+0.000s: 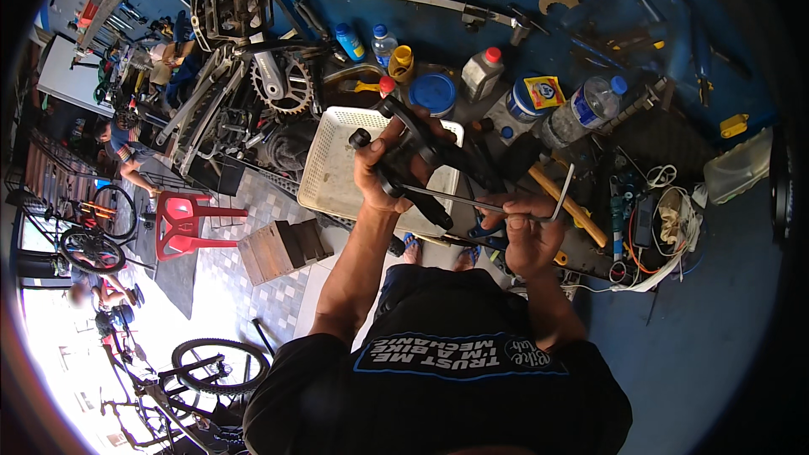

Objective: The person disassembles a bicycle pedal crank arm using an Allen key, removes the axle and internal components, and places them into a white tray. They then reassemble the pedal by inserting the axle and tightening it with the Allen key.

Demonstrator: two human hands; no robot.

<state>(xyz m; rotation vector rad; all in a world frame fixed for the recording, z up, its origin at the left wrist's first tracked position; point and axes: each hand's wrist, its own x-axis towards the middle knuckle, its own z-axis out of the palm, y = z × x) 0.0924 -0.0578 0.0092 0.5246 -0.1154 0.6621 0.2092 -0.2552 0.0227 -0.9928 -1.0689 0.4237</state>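
Note:
My left hand (pixel 383 170) is closed around a black, forked bike part (pixel 431 150) with round ends, which looks like a suspension link. The part is held up above a cream plastic basket (pixel 313 170). My right hand (pixel 533 232) grips a long L-shaped hex key (pixel 472 202) near its bend, with the short arm pointing up. The key's long arm reaches across to the black part beside my left hand. Whether its tip sits in a bolt is hidden. Fingers of the left hand partly cover the part.
A bike frame with a crankset (pixel 278 84) stands left of the basket. Behind are a blue tub (pixel 432 94), a grey bottle (pixel 482 74) and a clear bottle (pixel 586 109). A wooden-handled tool (pixel 569 205) and cables (pixel 674 227) lie right. A red chair (pixel 181 223) and a person (pixel 126 147) are further left.

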